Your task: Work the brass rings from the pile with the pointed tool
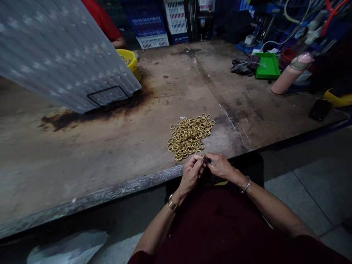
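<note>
My left hand [190,171] is at the table's front edge, thumb and fingers pinched on a brass-coloured ring [203,156]. Close beside it, my right hand [222,167] is closed around a small dark tool [208,160], whose tip meets the ring. Most of that tool is hidden by my fingers, so its kind cannot be made out. Just beyond both hands lies a heap of brass-coloured rings [189,135], with a few loose ones around its rim.
A ribbed grey translucent panel [66,55] leans over the worn table [110,146] at left. Behind it are a yellow tub [133,66] and a person's red sleeve [103,18]. At right are a green tray [266,66], a pinkish cylinder [288,76] and a dark phone-like object [320,109].
</note>
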Available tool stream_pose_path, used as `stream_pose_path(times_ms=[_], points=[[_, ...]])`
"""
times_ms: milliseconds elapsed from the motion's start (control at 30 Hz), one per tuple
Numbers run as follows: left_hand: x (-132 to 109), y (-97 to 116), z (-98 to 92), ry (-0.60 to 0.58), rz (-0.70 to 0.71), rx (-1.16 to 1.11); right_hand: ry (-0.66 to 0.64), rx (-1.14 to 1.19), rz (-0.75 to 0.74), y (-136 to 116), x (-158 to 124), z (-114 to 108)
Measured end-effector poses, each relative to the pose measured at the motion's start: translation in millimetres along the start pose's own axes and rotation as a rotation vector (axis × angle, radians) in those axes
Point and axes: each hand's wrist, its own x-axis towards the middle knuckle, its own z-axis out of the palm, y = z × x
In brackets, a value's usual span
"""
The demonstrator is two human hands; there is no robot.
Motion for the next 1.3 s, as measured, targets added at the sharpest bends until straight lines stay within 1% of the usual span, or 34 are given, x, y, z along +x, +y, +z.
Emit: stream_pose_path(times_ms=[167,267,433,533,600,667,733,800,867,933,1000,1067,1133,1200,1300], points=[[-1.3,-0.1,-0.3,-0.002,0.036,0.081,-0.033,-0.099,-0.005,-2.9,0.9,-1.1],[-2.5,0.3,0.5,-0.014,0.047,0.09,-0.039,-0.125,-0.014,-3.2,1.4,-2.2],[-2.3,2.0,-0.1,-0.039,0.044,0.063,-0.068,-0.086,-0.017,-4.2,0.9,-5.3],[-3.7,5.3,0.0,-0.077,0.048,0.052,-0.128,-0.04,-0.028,-5.6,0.8,-10.1],[-8.0,8.7,1.7,-0.091,0.031,0.054,-0.177,-0.068,-0.002,-5.7,1.6,-13.9],[-15.2,12.8,5.2,-0.116,0.005,0.052,-0.2,-0.157,0.059,-4.1,4.0,-17.0],[-23.1,16.8,10.0,-0.16,-0.019,0.025,-0.17,-0.259,0.125,-0.8,8.7,-18.3],[-28.3,19.9,14.5,-0.189,-0.059,-0.044,-0.097,-0.326,0.157,2.9,15.8,-17.4],[-28.9,21.3,17.1,-0.177,-0.106,-0.115,-0.015,-0.35,0.159,5.6,24.7,-15.2],[-25.4,20.9,16.8,-0.131,-0.137,-0.166,0.028,-0.352,0.155,6.4,34.0,-12.4],[-20.6,19.6,14.0,-0.078,-0.148,-0.212,0.029,-0.359,0.148,5.7,42.4,-9.8],[-16.8,18.1,9.9,-0.05,-0.152,-0.262,0.004,-0.38,0.137,4.3,49.1,-7.9],[-14.6,17.6,5.8,-0.044,-0.168,-0.319,-0.023,-0.398,0.134,3.2,53.5,-6.7],[-13.4,18.0,2.5,-0.046,-0.215,-0.369,-0.039,-0.401,0.145,3.0,56.0,-6.4],[-11.5,19.2,-1.0,-0.044,-0.277,-0.438,-0.032,-0.383,0.165,4.3,56.7,-7.2]])
